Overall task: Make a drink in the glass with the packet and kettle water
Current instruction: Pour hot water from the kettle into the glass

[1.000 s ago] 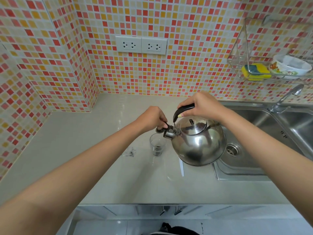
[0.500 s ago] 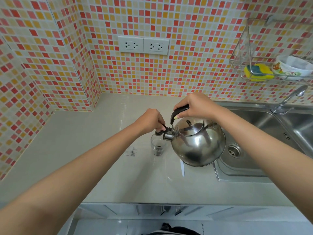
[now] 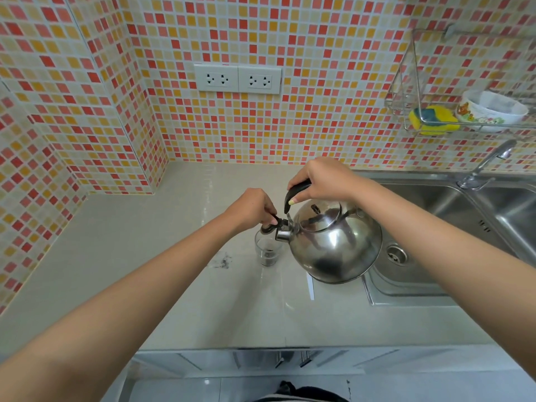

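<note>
A shiny steel kettle (image 3: 336, 245) is tilted to the left, its spout right over a small clear glass (image 3: 266, 250) on the counter. Dark powder lies at the bottom of the glass. My right hand (image 3: 322, 181) grips the kettle's black handle from above. My left hand (image 3: 255, 208) pinches the black spout cap (image 3: 271, 224) and holds it lifted. No packet is in view.
The grey countertop (image 3: 174, 271) carries a dark smudge of spilled powder (image 3: 223, 261) left of the glass. A steel sink (image 3: 435, 242) with a tap (image 3: 487, 163) lies to the right. A wall rack (image 3: 464, 111) holds a sponge and a bowl. Sockets (image 3: 237, 79) sit on the tiled wall.
The kettle has tipped a little further left and down, bringing the spout closer over the glass. My left hand stays on the spout cap.
</note>
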Available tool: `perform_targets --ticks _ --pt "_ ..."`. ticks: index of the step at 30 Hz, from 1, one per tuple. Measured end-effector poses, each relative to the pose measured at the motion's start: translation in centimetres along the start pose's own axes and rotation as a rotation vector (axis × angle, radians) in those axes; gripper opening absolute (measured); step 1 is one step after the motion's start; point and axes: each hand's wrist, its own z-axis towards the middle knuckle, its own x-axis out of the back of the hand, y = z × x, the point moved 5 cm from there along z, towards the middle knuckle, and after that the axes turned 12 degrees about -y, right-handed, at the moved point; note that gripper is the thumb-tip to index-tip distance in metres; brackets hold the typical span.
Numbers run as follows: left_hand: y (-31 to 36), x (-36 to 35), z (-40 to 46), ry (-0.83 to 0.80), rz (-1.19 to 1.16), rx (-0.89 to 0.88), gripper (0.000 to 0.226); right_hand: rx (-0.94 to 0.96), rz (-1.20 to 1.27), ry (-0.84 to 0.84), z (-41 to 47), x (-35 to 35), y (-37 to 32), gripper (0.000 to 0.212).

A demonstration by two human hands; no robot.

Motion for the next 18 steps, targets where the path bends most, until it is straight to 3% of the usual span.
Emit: perform_targets --ticks 18 --pt "-0.33 -0.05 0.03 0.007 0.008 0.000 0.031 -0.007 -0.045 -0.035 0.80 0.36 -0.97 0.022"
